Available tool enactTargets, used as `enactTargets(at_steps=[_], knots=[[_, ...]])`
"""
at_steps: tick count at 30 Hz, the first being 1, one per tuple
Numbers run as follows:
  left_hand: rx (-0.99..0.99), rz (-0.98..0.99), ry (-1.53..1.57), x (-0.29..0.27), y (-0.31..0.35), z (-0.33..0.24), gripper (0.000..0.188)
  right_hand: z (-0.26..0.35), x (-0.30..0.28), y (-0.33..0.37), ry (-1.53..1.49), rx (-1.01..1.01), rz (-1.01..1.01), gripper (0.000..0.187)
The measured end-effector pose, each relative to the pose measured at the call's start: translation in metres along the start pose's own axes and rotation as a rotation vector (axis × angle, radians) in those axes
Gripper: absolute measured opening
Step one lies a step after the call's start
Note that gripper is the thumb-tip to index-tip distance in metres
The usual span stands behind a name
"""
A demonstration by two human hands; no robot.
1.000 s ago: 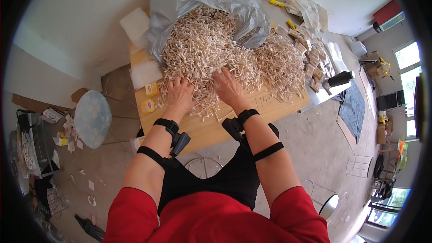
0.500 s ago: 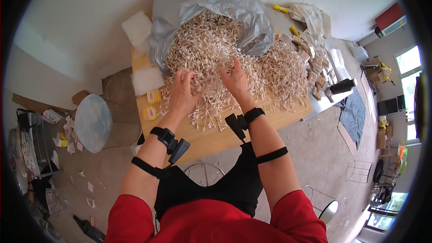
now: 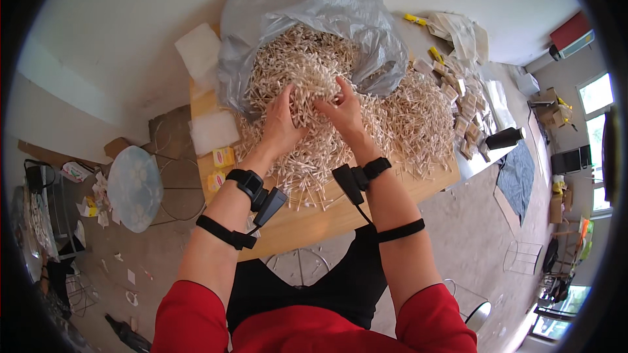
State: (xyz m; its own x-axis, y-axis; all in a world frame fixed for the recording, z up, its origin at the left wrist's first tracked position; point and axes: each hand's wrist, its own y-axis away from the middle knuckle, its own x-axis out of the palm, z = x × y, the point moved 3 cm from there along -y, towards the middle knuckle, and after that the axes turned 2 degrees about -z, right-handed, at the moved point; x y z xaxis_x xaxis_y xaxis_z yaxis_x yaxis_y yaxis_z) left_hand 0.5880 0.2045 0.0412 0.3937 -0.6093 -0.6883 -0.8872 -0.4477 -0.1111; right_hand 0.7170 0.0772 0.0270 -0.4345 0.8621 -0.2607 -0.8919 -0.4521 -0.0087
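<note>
A large heap of cotton swabs (image 3: pixel 313 167) spills from a grey plastic bag (image 3: pixel 294 1) over the wooden table. My left hand (image 3: pixel 280 127) presses into the heap's left side, its fingers curved around swabs and their tips partly hidden. Facing it, my right hand (image 3: pixel 345 116) has its thumb and fingers bent around the other side. Between the two palms a clump of swabs is cupped at the bag's mouth. Some swabs lie loose toward the table's near edge.
Two small yellow packets (image 3: pixel 223 157) and white foam-like sheets (image 3: pixel 214 132) lie on the left. To the right are many small packed bundles (image 3: pixel 468 108), a yellow-handled tool (image 3: pixel 437 55) and a black cylinder (image 3: pixel 505 138). A round-topped stool (image 3: pixel 135 188) stands at the left.
Both hands have moved slightly farther into the heap and closed in around a clump of swabs. More swabs have slid toward the near table edge.
</note>
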Motion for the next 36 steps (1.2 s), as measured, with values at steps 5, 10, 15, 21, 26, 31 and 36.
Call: enactTargets(at_steps=[5, 10, 15, 21, 26, 31, 36], knots=[[0.159, -0.089, 0.147, -0.017, -0.003, 0.0, 0.098, 0.02, -0.035, -0.004, -0.028, -0.096, -0.155, 0.062], [0.058, -0.123, 0.121, -0.03, -0.002, 0.032, 0.091, 0.011, -0.051, -0.015, 0.236, -0.086, -0.008, 0.057], [0.064, -0.124, -0.173, -0.031, -0.006, 0.015, 0.093, 0.012, -0.043, -0.024, 0.711, -0.289, -0.043, 0.067], [-0.279, 0.044, -0.041, -0.025, -0.064, 0.035, 0.111, 0.008, -0.018, -0.083, 0.624, 0.055, 0.19, 0.109], [-0.212, 0.274, -0.046, -0.013, -0.08, 0.023, 0.138, 0.011, 0.007, -0.09, 0.483, 0.125, 0.373, 0.124], [-0.044, 0.259, -0.069, 0.005, -0.082, 0.022, 0.149, 0.026, 0.024, -0.093, 0.658, 0.032, 0.499, 0.124], [-0.034, 0.298, 0.006, 0.003, -0.087, 0.023, 0.13, 0.017, 0.013, -0.094, 0.686, 0.011, 0.488, 0.112]])
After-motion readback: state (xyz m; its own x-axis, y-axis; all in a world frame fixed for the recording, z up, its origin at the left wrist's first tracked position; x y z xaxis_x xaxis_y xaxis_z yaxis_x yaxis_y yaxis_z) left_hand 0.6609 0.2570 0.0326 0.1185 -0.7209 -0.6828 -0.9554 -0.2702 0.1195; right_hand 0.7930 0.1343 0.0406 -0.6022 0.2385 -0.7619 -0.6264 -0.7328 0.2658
